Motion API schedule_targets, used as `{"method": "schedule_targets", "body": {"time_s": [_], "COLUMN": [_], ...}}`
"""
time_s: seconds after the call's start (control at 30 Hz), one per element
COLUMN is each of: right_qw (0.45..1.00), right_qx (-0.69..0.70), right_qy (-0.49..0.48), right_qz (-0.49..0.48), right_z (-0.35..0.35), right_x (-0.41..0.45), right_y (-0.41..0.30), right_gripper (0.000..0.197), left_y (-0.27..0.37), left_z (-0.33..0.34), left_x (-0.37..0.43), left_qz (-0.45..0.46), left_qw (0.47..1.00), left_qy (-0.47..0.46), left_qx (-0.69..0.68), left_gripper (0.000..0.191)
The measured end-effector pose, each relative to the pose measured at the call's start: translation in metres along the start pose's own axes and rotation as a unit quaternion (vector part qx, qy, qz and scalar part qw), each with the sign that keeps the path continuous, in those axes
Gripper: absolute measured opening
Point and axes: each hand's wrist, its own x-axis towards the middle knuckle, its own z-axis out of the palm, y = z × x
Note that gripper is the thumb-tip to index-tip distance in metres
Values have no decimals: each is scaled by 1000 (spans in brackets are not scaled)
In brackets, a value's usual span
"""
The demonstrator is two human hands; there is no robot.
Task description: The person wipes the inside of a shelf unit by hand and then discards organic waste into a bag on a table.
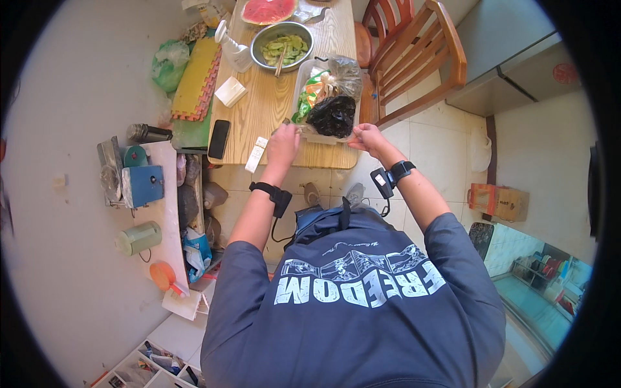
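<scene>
On the wooden table stands a clear plastic bin (297,99) that holds a black plastic bag (335,116), a clear bag (345,72) and colourful packets. My right hand (371,138) has its thumb and fingertips at the bin's near right corner. Just off the near left corner is my left hand (284,143), its fingers curled around a small dark and pale thing that I cannot make out. A white strip with markings (255,155) lies beside it over the table's edge. Both wrists bear black straps with small devices.
The table (252,104) also bears a metal bowl of sliced green food (286,51) with chopsticks, a white spray bottle (237,53), a cut watermelon (268,10), a small white box (231,91) and a black phone (220,139). A wooden chair (422,68) stands at the right.
</scene>
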Motion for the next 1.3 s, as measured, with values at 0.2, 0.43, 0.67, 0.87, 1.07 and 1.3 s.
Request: {"method": "schedule_targets", "body": {"time_s": [0.2,0.43,0.67,0.87,1.07,1.3], "right_qw": [1000,1000,1000,1000,1000,999], "right_qx": [-19,-19,-11,-2,-8,-27], "right_qy": [18,9,-12,-10,0,22], "right_qz": [-1,7,16,19,18,9], "right_z": [1,6,9,17,19,17], "right_x": [1,-3,-3,-3,-5,-4], "right_y": [1,-2,0,2,3,2], "right_gripper": [14,12,15,15,13,13], "left_y": [11,9,-9,-5,-24,-17], "left_z": [11,10,4,12,4,3], "left_x": [-9,-1,5,-5,12,-3], "left_qz": [-16,-68,-24,-13,-69,-23], "left_qw": [998,995,999,999,995,997], "left_qy": [46,60,21,29,60,26], "left_qx": [-27,-36,-20,-33,-43,-76], "left_gripper": [13,14,16,17,17,14]}}
